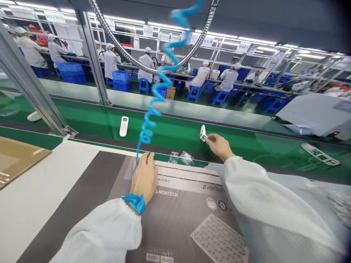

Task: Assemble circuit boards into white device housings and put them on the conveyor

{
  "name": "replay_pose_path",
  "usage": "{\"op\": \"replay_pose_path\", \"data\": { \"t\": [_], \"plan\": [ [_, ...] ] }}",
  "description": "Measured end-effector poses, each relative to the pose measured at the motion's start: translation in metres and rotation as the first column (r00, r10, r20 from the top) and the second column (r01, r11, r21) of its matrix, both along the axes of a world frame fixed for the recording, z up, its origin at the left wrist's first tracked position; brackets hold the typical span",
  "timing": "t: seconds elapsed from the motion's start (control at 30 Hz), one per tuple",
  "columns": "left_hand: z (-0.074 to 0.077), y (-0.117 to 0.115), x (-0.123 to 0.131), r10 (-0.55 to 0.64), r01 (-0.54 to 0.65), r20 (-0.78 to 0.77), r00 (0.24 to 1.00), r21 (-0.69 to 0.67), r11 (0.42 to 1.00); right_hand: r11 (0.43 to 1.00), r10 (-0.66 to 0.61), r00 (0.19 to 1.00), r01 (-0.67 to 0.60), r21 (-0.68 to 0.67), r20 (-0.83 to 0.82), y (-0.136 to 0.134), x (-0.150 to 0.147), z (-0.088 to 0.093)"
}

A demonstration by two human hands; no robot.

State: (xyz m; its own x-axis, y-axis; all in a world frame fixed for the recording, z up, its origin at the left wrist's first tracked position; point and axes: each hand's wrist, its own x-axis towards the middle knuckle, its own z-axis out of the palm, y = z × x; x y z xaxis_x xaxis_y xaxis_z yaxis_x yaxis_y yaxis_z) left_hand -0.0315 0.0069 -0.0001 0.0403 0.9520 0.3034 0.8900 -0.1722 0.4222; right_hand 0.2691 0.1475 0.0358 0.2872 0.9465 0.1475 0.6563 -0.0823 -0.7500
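My right hand [219,146] reaches over the green conveyor belt [167,129], its thumb and fingers pinching a small white device [203,134]. On the dark printed mat [175,215] lies my left hand [144,177], palm down with fingers stretched forward and nothing seen in it. A blue wrist strap [135,203] circles the left wrist, and a blue coiled cord [153,109] hangs down beside that hand. Small clear plastic bags [182,157] rest at the belt's near edge, between the two hands.
White handheld devices lie on the belt at left [124,126] and right [320,154]. Cardboard [20,159] is at far left. A metal post [35,76] rises on the left. Clear plastic bags [331,201] lie at right. People in white work at benches beyond.
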Motion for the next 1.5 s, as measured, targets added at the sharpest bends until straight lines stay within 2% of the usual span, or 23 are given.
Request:
{"op": "replay_pose_path", "data": {
  "t": [0.1,0.17,0.23,0.3,0.37,0.5,0.57,0.67,0.7,0.77,0.83,0.9,0.93,1.0,1.07,1.13,1.23,1.33,1.4,1.5],
  "plan": [
    [-0.002,0.000,-0.001,0.004,-0.004,0.019,1.000,-0.005,1.000,0.997,-0.077,0.997,0.077,0.031,0.019,0.027,-0.005,-0.016],
    [-0.002,0.000,-0.001,0.008,-0.008,0.048,0.999,-0.010,1.000,0.995,-0.089,0.996,0.089,0.044,-0.003,0.029,-0.015,-0.024],
    [0.001,-0.001,0.000,0.016,-0.015,0.109,0.994,-0.009,1.000,0.996,-0.066,0.996,0.070,0.063,-0.055,0.022,-0.025,-0.024],
    [0.004,-0.002,0.001,0.010,-0.012,0.198,0.980,0.013,1.000,0.996,-0.006,0.992,0.018,0.091,-0.126,0.007,-0.034,-0.015],
    [0.010,-0.004,0.003,-0.022,0.004,0.294,0.956,0.062,0.998,0.990,0.117,0.958,-0.091,0.112,-0.260,-0.015,-0.041,0.002],
    [0.020,-0.011,0.009,-0.154,0.108,0.432,0.889,0.129,0.986,0.919,0.366,0.751,-0.385,0.086,-0.549,-0.072,-0.057,0.036],
    [0.024,-0.015,0.013,-0.224,0.182,0.466,0.856,0.134,0.974,0.885,0.391,0.677,-0.463,0.052,-0.624,-0.098,-0.067,0.045],
    [0.029,-0.019,0.016,-0.273,0.275,0.526,0.805,0.076,0.958,0.854,0.400,0.610,-0.520,0.036,-0.684,-0.125,-0.080,0.047],
    [0.031,-0.020,0.016,-0.277,0.322,0.550,0.787,0.016,0.947,0.851,0.406,0.615,-0.524,0.035,-0.676,-0.131,-0.083,0.045],
    [0.035,-0.021,0.016,-0.255,0.393,0.590,0.766,-0.116,0.912,0.871,0.427,0.696,-0.489,0.055,-0.577,-0.138,-0.087,0.039],
    [0.037,-0.021,0.016,-0.224,0.398,0.591,0.775,-0.181,0.899,0.893,0.451,0.834,-0.421,0.162,-0.319,-0.142,-0.086,0.034],
    [0.039,-0.022,0.016,-0.206,0.361,0.571,0.795,-0.172,0.917,0.855,0.421,0.905,-0.418,0.307,0.060,-0.142,-0.084,0.030],
    [0.039,-0.023,0.016,-0.207,0.351,0.558,0.804,-0.164,0.922,0.822,0.373,0.893,-0.444,0.356,0.252,-0.142,-0.083,0.029],
    [0.038,-0.023,0.017,-0.220,0.350,0.540,0.812,-0.150,0.925,0.774,0.244,0.801,-0.500,0.388,0.546,-0.142,-0.082,0.029],
    [0.036,-0.022,0.018,-0.217,0.347,0.548,0.808,-0.143,0.927,0.754,0.144,0.703,-0.534,0.382,0.697,-0.143,-0.084,0.029],
    [0.034,-0.020,0.018,-0.159,0.317,0.595,0.787,-0.170,0.933,0.745,0.147,0.667,-0.561,0.362,0.730,-0.145,-0.088,0.029],
    [0.031,-0.016,0.017,-0.024,0.292,0.727,0.686,-0.245,0.925,0.765,0.266,0.757,-0.542,0.347,0.597,-0.144,-0.094,0.022],
    [0.029,-0.014,0.019,0.025,0.358,0.871,0.491,-0.228,0.905,0.872,0.317,0.905,-0.396,0.287,0.285,-0.133,-0.095,0.007],
    [0.026,-0.013,0.022,0.061,0.367,0.913,0.404,-0.223,0.903,0.935,0.279,0.948,-0.304,0.183,0.152,-0.124,-0.095,-0.004],
    [0.020,-0.012,0.024,0.173,0.286,0.912,0.372,-0.290,0.913,0.951,0.272,0.930,-0.299,0.079,0.247,-0.118,-0.095,-0.019]
  ]
}}
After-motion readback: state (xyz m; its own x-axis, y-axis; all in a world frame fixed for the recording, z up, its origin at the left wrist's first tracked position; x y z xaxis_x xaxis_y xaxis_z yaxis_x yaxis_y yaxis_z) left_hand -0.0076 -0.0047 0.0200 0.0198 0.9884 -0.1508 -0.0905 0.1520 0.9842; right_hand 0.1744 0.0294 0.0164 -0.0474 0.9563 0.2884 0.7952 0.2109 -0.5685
